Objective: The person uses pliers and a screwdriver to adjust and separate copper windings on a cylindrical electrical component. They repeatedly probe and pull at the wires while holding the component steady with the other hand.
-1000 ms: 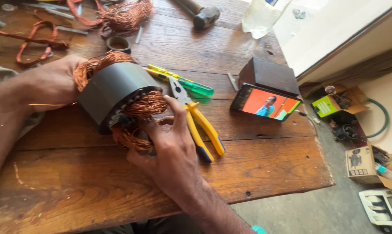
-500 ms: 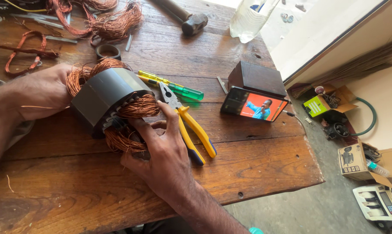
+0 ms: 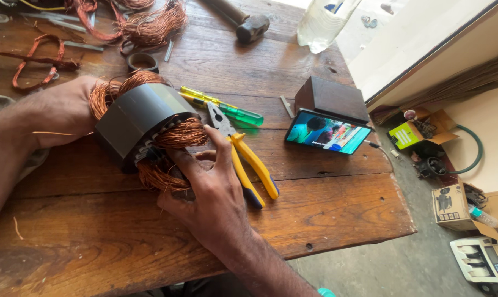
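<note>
A dark grey motor stator (image 3: 139,120) with copper wire windings (image 3: 174,136) bulging from both ends lies on its side on the wooden table (image 3: 315,214). My left hand (image 3: 67,110) holds its far end steady. My right hand (image 3: 205,192) is at the near end, fingers pinched in the copper coils. Yellow-handled pliers (image 3: 243,157) lie right beside my right hand, and a green and yellow screwdriver (image 3: 221,106) lies just beyond them.
A phone (image 3: 326,132) with a lit screen leans on a dark wooden block (image 3: 331,99). A hammer (image 3: 243,22), a plastic bottle (image 3: 323,22), a tape roll (image 3: 142,60) and loose copper wire (image 3: 150,25) sit at the back. Boxes clutter the floor at right (image 3: 452,206).
The view has shifted slightly; both hands stay on the stator, and my right fingers keep working at the near copper windings.
</note>
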A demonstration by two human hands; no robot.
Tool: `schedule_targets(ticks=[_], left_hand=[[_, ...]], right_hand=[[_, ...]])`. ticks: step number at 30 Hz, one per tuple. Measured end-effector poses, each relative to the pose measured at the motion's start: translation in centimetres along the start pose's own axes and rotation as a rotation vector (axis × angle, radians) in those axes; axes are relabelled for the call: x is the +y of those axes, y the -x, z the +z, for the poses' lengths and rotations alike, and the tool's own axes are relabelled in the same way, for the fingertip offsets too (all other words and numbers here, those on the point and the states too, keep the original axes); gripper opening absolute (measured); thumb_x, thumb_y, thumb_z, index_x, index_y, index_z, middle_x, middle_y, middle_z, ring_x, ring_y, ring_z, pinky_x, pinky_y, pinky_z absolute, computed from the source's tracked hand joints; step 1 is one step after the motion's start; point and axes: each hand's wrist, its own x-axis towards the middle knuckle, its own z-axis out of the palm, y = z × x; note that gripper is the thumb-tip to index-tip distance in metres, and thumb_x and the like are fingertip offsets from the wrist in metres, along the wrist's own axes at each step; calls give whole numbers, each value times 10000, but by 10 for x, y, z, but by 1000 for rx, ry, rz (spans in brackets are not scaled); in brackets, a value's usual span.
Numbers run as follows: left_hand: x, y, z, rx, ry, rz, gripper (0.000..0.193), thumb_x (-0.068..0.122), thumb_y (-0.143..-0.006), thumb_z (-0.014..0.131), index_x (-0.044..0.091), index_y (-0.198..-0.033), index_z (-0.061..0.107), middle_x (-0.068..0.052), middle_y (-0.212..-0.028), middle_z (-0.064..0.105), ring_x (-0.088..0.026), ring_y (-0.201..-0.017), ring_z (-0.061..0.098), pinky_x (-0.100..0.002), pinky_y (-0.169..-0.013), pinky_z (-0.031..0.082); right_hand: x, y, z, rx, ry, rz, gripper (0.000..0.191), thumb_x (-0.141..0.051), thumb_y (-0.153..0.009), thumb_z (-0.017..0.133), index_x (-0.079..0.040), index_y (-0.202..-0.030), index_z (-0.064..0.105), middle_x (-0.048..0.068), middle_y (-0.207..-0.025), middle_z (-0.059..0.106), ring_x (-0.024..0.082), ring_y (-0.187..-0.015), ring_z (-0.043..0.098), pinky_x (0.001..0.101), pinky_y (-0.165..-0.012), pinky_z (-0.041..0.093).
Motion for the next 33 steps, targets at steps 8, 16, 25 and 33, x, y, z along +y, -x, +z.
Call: schedule_targets(ticks=[8, 16, 25, 33], left_hand=[[-15, -2, -2, -53, 133, 182, 242, 191, -880, 735, -10, -1012, 763, -135, -926, 761, -220, -829, 705, -380, -739, 576], [-24, -3, -5, -84, 262, 176, 232, 171, -874, 743, -15, -1009, 762, -124, -926, 761, -200, -819, 693, -361, -725, 567], [-29, -7, -1, -92, 344, 178, 220, 149, -866, 751, -21, -1006, 761, -112, -927, 761, -177, -808, 679, -341, -709, 557], [-30, -7, 3, -76, 396, 145, 211, 129, -860, 758, -26, -1003, 760, -102, -928, 761, -157, -798, 667, -322, -695, 548]], right_hand=[[-6, -3, 8, 14, -15, 44, 652, -147, -685, 885, -85, -1304, 691, 249, -1494, 385, 409, -1296, 576, 467, -1088, 534], [-5, -4, 10, 0, 12, 32, 620, -167, -683, 890, -78, -1263, 691, 249, -1490, 358, 421, -1294, 568, 479, -1081, 523], [-3, -4, 10, -37, -13, 48, 574, -166, -714, 884, -72, -1249, 699, 239, -1492, 343, 378, -1251, 602, 459, -1058, 542], [1, 2, 9, -12, -10, 13, 622, -190, -705, 901, -56, -1273, 682, 238, -1520, 323, 423, -1376, 509, 474, -1127, 507]])
